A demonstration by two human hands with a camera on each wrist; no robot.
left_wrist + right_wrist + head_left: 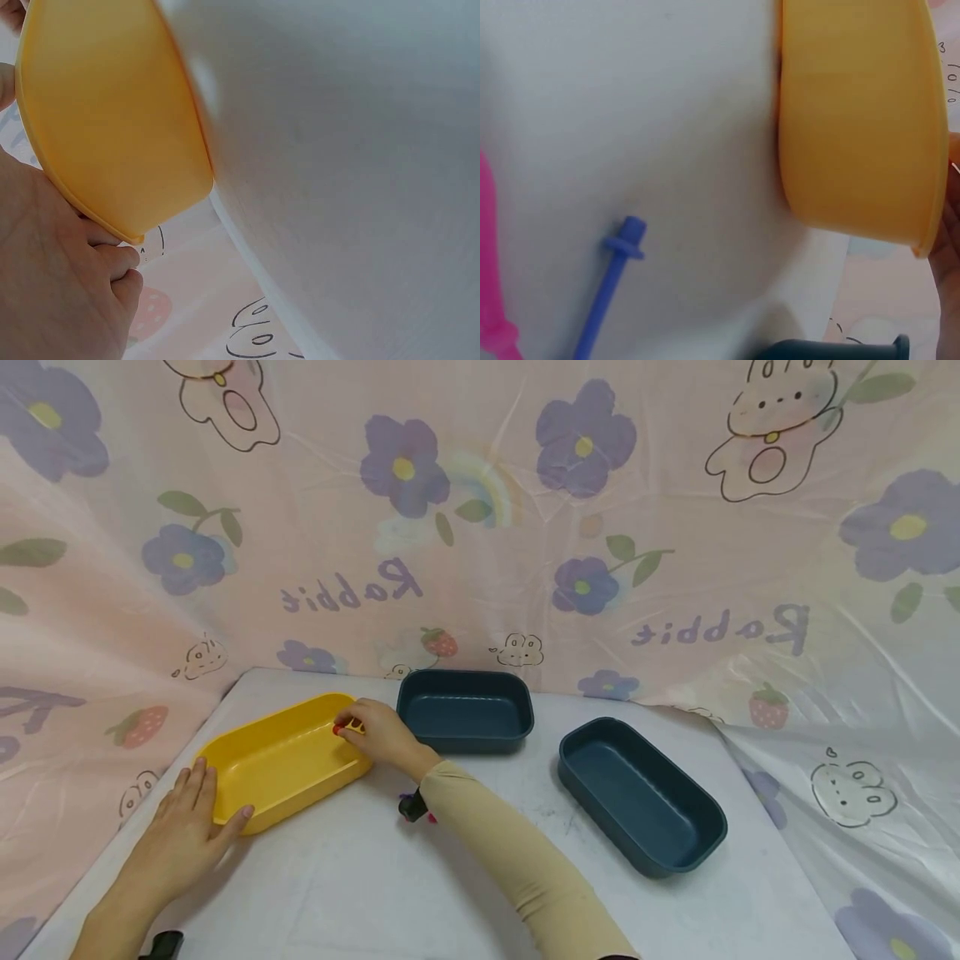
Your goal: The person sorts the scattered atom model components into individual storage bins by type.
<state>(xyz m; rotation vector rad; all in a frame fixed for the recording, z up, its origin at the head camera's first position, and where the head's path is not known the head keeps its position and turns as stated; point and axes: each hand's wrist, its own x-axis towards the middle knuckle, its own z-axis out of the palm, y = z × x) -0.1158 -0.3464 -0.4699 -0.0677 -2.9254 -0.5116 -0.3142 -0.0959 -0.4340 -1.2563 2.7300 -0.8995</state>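
the left hand (174,831) rests on the left end of the yellow tray (277,768), near the left edge of the table (322,877), its thumb spread wide from the fingers. the right hand (385,735) makes a narrow pinch on a small red piece (337,729), over this tray's right end. the step in hand seems to be handling this piece at the tray; whether it goes in or out, i cannot tell. the next move probably calls for a steady tray and a careful lift or release. a blue stick (605,300) lies apart from the tray.
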